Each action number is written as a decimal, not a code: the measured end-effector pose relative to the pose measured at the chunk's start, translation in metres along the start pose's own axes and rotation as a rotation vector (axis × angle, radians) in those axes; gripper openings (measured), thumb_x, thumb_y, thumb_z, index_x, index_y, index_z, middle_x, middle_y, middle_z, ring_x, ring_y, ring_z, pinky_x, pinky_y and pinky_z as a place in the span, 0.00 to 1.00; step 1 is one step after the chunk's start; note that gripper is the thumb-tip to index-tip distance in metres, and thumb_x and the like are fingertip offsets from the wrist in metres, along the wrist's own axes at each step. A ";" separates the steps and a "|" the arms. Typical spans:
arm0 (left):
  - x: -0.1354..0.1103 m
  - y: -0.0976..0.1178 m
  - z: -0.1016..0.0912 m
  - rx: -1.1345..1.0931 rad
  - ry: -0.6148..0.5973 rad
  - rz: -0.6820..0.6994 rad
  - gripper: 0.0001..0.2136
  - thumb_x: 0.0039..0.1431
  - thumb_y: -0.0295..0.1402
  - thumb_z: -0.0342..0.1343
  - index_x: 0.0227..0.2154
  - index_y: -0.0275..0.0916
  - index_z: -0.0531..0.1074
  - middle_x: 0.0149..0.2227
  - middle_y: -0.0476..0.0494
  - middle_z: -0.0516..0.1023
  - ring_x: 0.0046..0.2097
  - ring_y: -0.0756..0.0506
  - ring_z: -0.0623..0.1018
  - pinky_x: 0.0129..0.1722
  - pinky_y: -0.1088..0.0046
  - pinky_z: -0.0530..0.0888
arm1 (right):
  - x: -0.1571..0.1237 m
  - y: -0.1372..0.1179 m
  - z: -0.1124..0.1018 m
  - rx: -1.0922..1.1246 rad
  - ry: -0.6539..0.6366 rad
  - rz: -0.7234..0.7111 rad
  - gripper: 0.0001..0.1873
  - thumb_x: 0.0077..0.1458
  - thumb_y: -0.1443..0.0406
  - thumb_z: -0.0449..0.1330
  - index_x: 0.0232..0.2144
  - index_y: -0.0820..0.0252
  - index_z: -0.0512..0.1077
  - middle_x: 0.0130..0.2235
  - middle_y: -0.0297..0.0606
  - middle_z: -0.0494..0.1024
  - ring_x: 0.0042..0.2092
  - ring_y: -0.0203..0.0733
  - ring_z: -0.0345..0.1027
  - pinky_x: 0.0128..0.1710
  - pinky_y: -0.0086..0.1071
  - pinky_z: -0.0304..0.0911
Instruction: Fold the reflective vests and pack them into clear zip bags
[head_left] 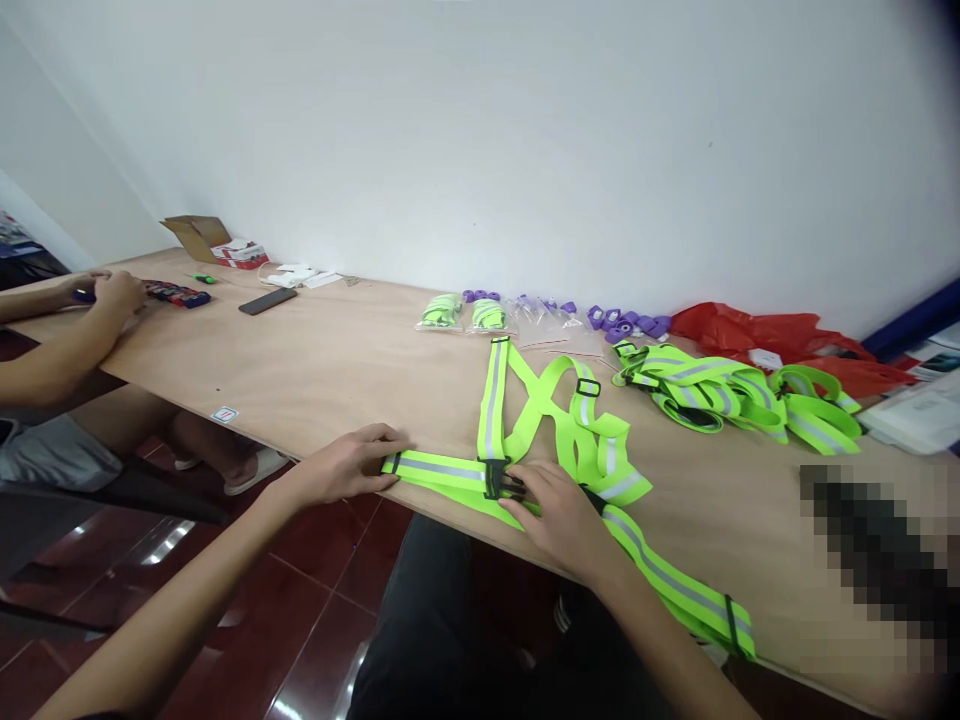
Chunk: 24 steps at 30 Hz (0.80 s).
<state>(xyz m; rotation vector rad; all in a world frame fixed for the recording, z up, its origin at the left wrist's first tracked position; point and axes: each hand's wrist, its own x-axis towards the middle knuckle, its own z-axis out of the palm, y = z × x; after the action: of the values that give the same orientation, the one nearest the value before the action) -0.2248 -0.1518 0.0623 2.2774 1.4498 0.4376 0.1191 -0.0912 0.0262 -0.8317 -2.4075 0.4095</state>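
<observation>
A neon-yellow reflective strap harness lies spread on the wooden table near its front edge. My left hand rests on the left end of its waist belt, fingers curled and pinching the strap. My right hand lies over the belt just right of the black buckle, fingers pressing down on the strap. The belt's right part runs under my right wrist toward the table edge.
A pile of more neon harnesses lies at right, before a red bag. Bagged harnesses and purple pieces line the wall. A phone and a cardboard box sit far left, where another person's hands work.
</observation>
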 end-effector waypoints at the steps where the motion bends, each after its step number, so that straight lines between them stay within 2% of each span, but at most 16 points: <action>1: 0.000 0.000 0.001 0.002 0.002 0.000 0.22 0.66 0.38 0.55 0.63 0.48 0.67 0.58 0.39 0.71 0.56 0.39 0.74 0.55 0.63 0.73 | 0.000 0.001 0.000 0.001 -0.007 0.005 0.11 0.57 0.68 0.64 0.43 0.55 0.71 0.40 0.40 0.80 0.44 0.51 0.75 0.43 0.44 0.73; 6: 0.002 0.005 0.005 0.022 -0.006 0.017 0.22 0.67 0.39 0.55 0.63 0.49 0.66 0.60 0.40 0.72 0.58 0.39 0.73 0.58 0.61 0.71 | 0.000 -0.001 -0.002 0.007 -0.068 0.044 0.14 0.55 0.69 0.67 0.42 0.56 0.69 0.42 0.41 0.79 0.46 0.52 0.75 0.46 0.45 0.73; 11: 0.005 0.010 0.003 0.020 -0.010 0.001 0.22 0.68 0.39 0.55 0.63 0.50 0.65 0.56 0.42 0.75 0.56 0.40 0.73 0.55 0.63 0.72 | 0.005 -0.009 -0.011 -0.022 -0.110 0.089 0.25 0.50 0.65 0.72 0.47 0.57 0.67 0.47 0.43 0.76 0.47 0.53 0.74 0.44 0.46 0.74; 18: 0.005 0.011 0.003 0.002 -0.010 0.004 0.22 0.68 0.38 0.55 0.63 0.49 0.65 0.54 0.42 0.75 0.54 0.41 0.74 0.53 0.65 0.72 | 0.020 -0.019 -0.010 -0.096 -0.155 0.063 0.29 0.51 0.62 0.72 0.53 0.56 0.67 0.53 0.47 0.72 0.52 0.55 0.72 0.48 0.48 0.72; 20: 0.005 0.012 0.003 0.002 -0.013 -0.001 0.22 0.68 0.38 0.55 0.63 0.48 0.65 0.55 0.42 0.75 0.54 0.41 0.74 0.53 0.65 0.72 | 0.025 -0.020 -0.008 -0.108 -0.198 0.054 0.28 0.52 0.62 0.71 0.53 0.56 0.68 0.52 0.46 0.74 0.52 0.55 0.71 0.49 0.48 0.70; 24: 0.005 0.011 0.002 0.007 -0.014 -0.003 0.22 0.68 0.38 0.55 0.63 0.48 0.65 0.55 0.42 0.75 0.55 0.41 0.74 0.54 0.65 0.72 | 0.034 -0.019 -0.008 -0.128 -0.286 0.014 0.21 0.56 0.62 0.68 0.51 0.56 0.71 0.46 0.42 0.77 0.49 0.52 0.72 0.49 0.45 0.68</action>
<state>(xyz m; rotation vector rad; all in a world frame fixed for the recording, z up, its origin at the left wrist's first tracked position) -0.2127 -0.1519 0.0660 2.2789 1.4498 0.4150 0.0931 -0.0833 0.0545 -0.8978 -2.7174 0.4070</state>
